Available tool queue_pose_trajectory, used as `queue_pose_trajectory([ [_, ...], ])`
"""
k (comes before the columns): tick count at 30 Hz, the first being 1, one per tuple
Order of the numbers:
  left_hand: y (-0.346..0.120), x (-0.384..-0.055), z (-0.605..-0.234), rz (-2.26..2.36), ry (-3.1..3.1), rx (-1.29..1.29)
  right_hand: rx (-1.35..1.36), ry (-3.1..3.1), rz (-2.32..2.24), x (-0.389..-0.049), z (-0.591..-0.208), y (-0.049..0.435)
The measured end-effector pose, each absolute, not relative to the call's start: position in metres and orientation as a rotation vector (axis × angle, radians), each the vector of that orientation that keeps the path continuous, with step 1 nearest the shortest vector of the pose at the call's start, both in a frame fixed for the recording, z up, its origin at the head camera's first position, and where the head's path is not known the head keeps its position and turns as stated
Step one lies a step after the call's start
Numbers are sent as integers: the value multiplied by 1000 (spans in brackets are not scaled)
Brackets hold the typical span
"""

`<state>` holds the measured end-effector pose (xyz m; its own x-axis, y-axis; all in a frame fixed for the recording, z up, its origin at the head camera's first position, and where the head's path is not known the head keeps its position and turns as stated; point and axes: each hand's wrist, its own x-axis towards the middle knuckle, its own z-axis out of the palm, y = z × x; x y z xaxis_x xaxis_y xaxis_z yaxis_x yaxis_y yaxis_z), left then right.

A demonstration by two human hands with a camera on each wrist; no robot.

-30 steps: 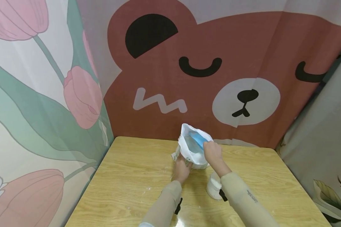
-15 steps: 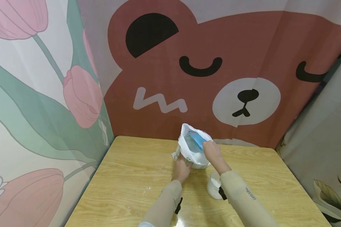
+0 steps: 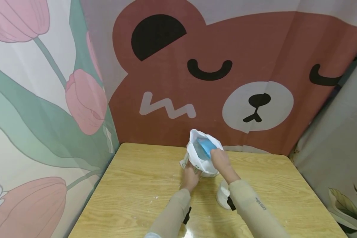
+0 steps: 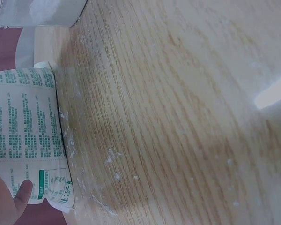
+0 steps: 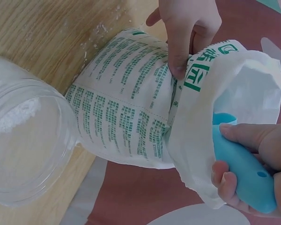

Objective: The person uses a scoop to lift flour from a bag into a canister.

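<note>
A white paper bag point(image 3: 193, 153) with green print stands open-mouthed near the table's back edge, its top folded outward. My left hand point(image 3: 191, 178) grips the bag's near left side; in the right wrist view its thumb presses just under the folded rim. My right hand point(image 3: 221, 162) holds a light-blue scoop point(image 5: 243, 168) by its handle, fingers curled round it. The scoop's bowl is inside the bag's mouth, partly hidden by the bag wall in the right wrist view. Next to the bag stands a clear round jar point(image 5: 33, 192) without a lid, with white powder point(image 5: 16, 117) in it.
The wooden table point(image 3: 137, 188) has specks of white powder point(image 4: 110, 157) scattered on it. Behind it hangs a curtain with a bear print point(image 3: 166, 86), and a tulip-print curtain point(image 3: 86, 102) borders the left. The jar stands below the right forearm.
My right hand has shifted slightly left with the scoop, and the scoop has turned a little inside the bag. The left hand, bag and jar have stayed in place.
</note>
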<state>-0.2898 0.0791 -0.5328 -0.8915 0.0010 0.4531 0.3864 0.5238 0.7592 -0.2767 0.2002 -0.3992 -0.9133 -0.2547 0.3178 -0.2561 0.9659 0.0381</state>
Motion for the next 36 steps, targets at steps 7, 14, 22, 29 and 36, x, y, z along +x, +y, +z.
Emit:
queue_pose_trajectory([
  [7, 81, -290, -532, -1321, -2341, -329, 332, -2831, 91, -277, -394, 200],
  [14, 81, -288, -531, -1340, -2350, -346, 329, -2839, 126, -279, -391, 192],
  [22, 82, -290, -532, -1314, -2327, -338, 253, -2873, 174, -281, -392, 187],
  [29, 82, -291, -534, -1296, -2339, -313, 211, -2976, 373, -280, -385, 188],
  [36, 81, -291, -537, -1316, -2333, -333, 108, -3063, 650, -278, -380, 189],
])
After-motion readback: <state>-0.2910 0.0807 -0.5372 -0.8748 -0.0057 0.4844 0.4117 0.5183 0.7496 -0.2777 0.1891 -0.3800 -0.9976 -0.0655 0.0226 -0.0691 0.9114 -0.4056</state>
